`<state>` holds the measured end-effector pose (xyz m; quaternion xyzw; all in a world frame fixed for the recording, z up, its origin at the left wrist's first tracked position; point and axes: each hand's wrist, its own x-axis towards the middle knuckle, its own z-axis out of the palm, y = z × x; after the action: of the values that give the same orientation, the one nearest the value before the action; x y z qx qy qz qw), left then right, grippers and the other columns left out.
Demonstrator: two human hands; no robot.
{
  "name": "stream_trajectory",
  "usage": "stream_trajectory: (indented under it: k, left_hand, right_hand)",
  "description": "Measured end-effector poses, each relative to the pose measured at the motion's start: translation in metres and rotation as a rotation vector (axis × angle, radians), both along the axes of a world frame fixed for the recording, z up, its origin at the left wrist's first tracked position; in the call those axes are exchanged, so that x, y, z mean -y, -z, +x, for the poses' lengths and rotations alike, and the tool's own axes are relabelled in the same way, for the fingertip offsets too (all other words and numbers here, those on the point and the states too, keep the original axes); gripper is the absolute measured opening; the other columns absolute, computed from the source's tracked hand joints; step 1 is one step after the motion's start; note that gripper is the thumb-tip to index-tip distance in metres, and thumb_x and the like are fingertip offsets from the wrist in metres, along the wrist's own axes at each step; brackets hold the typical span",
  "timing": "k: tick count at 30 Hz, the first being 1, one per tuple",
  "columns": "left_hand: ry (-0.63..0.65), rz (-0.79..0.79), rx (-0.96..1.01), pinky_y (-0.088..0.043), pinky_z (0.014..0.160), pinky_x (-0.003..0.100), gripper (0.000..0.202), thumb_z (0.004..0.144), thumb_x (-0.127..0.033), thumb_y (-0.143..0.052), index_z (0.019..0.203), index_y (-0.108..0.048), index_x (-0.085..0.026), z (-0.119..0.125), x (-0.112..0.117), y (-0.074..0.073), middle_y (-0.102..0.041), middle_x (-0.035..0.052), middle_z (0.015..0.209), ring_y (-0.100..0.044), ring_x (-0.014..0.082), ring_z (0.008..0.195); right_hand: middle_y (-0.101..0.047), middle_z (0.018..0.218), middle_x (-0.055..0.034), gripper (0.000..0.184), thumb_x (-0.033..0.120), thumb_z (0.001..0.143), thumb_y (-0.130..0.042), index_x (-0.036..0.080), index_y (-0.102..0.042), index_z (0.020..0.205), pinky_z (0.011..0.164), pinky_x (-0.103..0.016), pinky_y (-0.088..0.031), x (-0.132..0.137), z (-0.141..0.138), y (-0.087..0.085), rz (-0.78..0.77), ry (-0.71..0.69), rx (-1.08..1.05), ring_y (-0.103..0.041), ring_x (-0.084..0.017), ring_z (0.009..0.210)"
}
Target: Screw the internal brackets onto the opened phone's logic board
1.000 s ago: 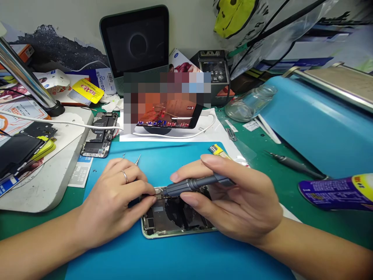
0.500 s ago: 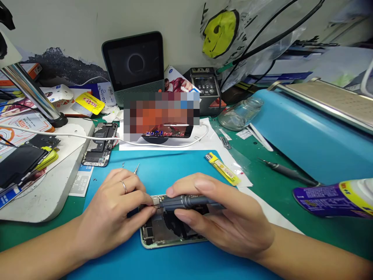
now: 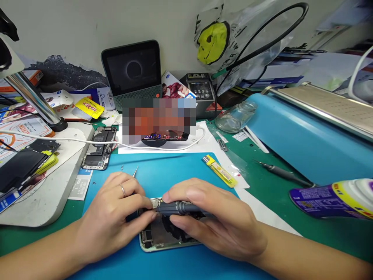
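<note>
Right grip (image 3: 224, 223) clasps screwdriver (image 3: 176, 208), left grip (image 3: 115, 210) unclear; blue mat (image 3: 163, 266), green tabletop (image 3: 271, 190), wall (image 3: 78, 27).

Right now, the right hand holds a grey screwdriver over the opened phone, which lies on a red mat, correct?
Not quite: that mat is blue, as the head view shows. The right hand does hold a grey screwdriver over the opened phone.
</note>
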<state>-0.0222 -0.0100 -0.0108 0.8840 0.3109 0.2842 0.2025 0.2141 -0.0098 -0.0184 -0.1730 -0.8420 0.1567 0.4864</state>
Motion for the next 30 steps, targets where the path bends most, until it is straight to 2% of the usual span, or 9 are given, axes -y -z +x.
stream_trajectory:
  k: [6, 16, 25, 30]
  left_hand:
    - [-0.006, -0.017, 0.015, -0.038, 0.081, 0.035, 0.004, 0.097, -0.021, -0.067, 0.101, -0.067, -0.021, 0.0008, 0.0009, -0.0013, -0.065, -0.0005, 0.089, -0.055, 0.0152, 0.085]
    - [-0.038, -0.041, 0.012, -0.038, 0.082, 0.035, 0.006, 0.099, -0.025, -0.062, 0.103, -0.066, -0.021, 0.0004, 0.0032, -0.0012, -0.065, 0.0006, 0.094, -0.055, 0.0163, 0.087]
    - [-0.093, -0.079, -0.016, -0.033, 0.075, 0.036, 0.015, 0.101, -0.022, -0.051, 0.096, -0.065, -0.023, 0.0015, 0.0053, -0.0025, -0.062, 0.0004, 0.091, -0.05, 0.018, 0.083]
    - [-0.106, -0.076, -0.037, -0.035, 0.078, 0.036, 0.015, 0.1, -0.019, -0.05, 0.101, -0.064, -0.023, 0.0014, 0.0046, -0.002, -0.063, 0.0002, 0.094, -0.052, 0.0177, 0.086]
  right_hand:
    - [-0.073, 0.099, -0.0112, 0.069, 0.003, 0.092, -0.063, 0.014, -0.036, 0.154, 0.081, -0.031, -0.064, -0.0014, -0.0007, -0.0008, 0.01, -0.027, -0.02, -0.068, -0.016, 0.091]
    - [-0.071, 0.097, -0.0102, 0.065, 0.005, 0.093, -0.063, 0.014, -0.037, 0.153, 0.083, -0.032, -0.063, -0.0016, 0.0002, 0.0008, -0.008, -0.028, -0.016, -0.067, -0.016, 0.091]
    - [-0.071, 0.1, -0.0108, 0.061, 0.005, 0.095, -0.06, 0.014, -0.038, 0.151, 0.084, -0.032, -0.063, 0.0004, 0.0001, 0.0022, -0.015, -0.031, -0.023, -0.067, -0.016, 0.093]
    - [-0.071, 0.099, -0.0109, 0.057, 0.006, 0.095, -0.061, 0.013, -0.04, 0.148, 0.085, -0.032, -0.063, -0.0001, -0.0004, 0.0012, 0.001, -0.017, -0.019, -0.067, -0.015, 0.093]
